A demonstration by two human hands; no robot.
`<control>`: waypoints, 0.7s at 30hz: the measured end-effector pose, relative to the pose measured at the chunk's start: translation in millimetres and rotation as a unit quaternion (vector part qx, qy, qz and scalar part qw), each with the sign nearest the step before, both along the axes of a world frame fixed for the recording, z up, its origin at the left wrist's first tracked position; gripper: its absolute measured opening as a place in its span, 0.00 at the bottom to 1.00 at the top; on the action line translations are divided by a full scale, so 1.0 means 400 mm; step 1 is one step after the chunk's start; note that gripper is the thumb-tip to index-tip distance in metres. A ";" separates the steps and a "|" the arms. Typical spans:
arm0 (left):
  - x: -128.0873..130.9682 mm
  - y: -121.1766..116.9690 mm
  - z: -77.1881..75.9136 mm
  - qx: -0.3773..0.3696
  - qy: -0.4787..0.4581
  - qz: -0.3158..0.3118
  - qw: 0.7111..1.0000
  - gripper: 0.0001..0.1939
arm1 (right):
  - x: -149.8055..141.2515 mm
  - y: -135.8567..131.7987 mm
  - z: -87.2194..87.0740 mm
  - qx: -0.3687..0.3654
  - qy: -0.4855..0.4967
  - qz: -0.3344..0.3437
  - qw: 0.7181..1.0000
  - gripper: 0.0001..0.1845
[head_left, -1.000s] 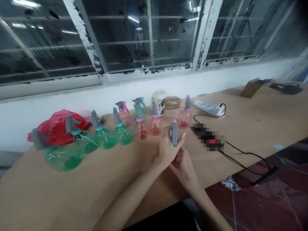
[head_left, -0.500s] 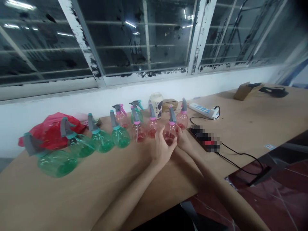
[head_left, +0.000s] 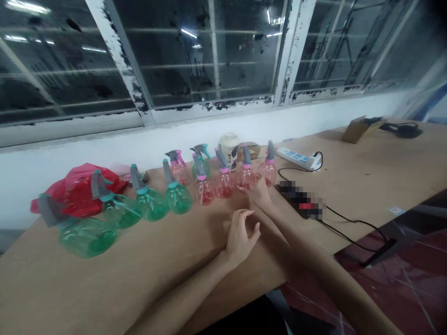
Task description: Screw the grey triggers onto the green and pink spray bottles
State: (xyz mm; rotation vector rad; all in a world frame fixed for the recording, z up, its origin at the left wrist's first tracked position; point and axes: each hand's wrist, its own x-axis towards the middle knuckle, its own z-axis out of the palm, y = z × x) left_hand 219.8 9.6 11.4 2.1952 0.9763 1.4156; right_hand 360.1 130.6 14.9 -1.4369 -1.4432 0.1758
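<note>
My left hand [head_left: 240,237] hovers above the table in front of the bottles, fingers curved, thumb apart and nothing between them. My right hand [head_left: 260,195] is farther forward, its thumb stretched toward the base of a pink spray bottle [head_left: 246,177]. Its other fingers reach up by the rightmost pink spray bottle [head_left: 267,172]; I cannot tell whether they touch it. To the left, two more pink bottles, one a pink spray bottle [head_left: 224,185], continue the row. Several green ones follow, among them a green spray bottle [head_left: 179,199] and a larger-looking green spray bottle [head_left: 89,237] near the camera.
Behind the row stand a paper cup [head_left: 229,149], a small cardboard box [head_left: 249,150] and two more spray bottles. A red plastic bag [head_left: 78,186] lies at left. Rightward are a power strip [head_left: 298,159], a dark device [head_left: 296,200] with cables, and an open carton [head_left: 359,130].
My left hand has let go of the pink spray bottle and drawn back toward me. That bottle now stands in the row, slightly farther back. My right hand has shifted slightly, its thumb now spread.
</note>
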 end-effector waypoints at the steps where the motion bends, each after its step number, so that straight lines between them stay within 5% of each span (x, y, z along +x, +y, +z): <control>1: 0.000 -0.002 0.000 0.000 0.003 -0.001 1.000 0.16 | 0.008 -0.015 0.001 -0.002 0.002 -0.006 1.000 0.29; 7: 0.002 -0.028 0.007 0.023 0.039 -0.039 0.998 0.15 | 0.113 -0.076 0.019 -0.015 -0.001 -0.095 0.995 0.19; 11: 0.004 -0.038 0.007 0.038 0.054 -0.047 0.997 0.15 | 0.174 -0.028 0.048 -0.010 -0.009 -0.164 0.986 0.37; 15: 0.002 -0.045 0.005 0.039 0.059 -0.039 0.997 0.15 | 0.188 0.041 0.067 -0.044 -0.011 -0.155 0.987 0.47; 21: -0.011 -0.071 0.010 0.026 0.059 -0.034 0.997 0.15 | 0.193 0.054 0.068 -0.108 -0.002 -0.104 0.989 0.31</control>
